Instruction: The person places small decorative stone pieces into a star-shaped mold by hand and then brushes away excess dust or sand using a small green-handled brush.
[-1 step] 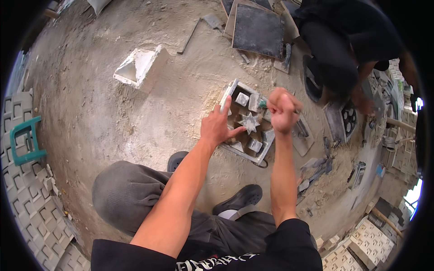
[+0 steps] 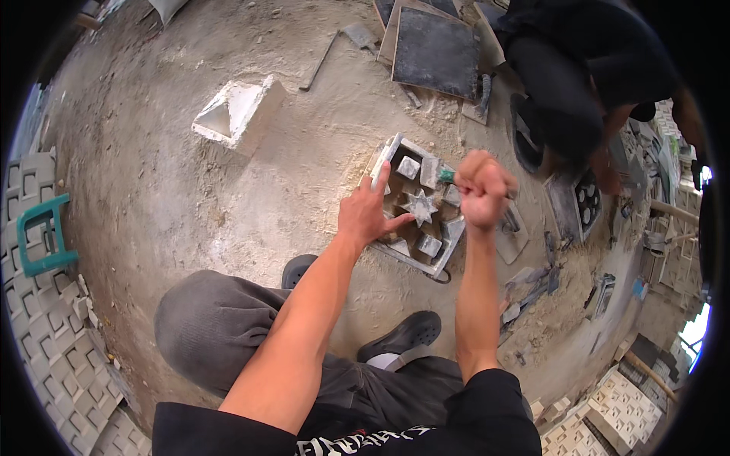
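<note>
On the ground before me lies a rectangular mould frame (image 2: 414,264), holding a raised star (image 2: 420,207) in its middle and several pale blocks around it. My left hand (image 2: 363,213) rests spread on its left side, forefinger along the rim and thumb stretched towards the star. Above the right side, my right hand (image 2: 484,188) is closed in a fist around what looks like a brush (image 2: 446,175). Only its green part shows plainly, pointing left at the mould's far blocks; the handle is hidden in my fingers.
A white, hollow plaster block (image 2: 242,118) sits far left. Dark square boards (image 2: 436,53) are stacked at the back. A crouching person (image 2: 582,83) works by another mould (image 2: 566,209) at right. A green stool (image 2: 46,235) and stacked patterned tiles (image 2: 53,304) stand left.
My right hand has shifted slightly to the right with the brush, and more of the green part shows. My left hand stays on the mould.
</note>
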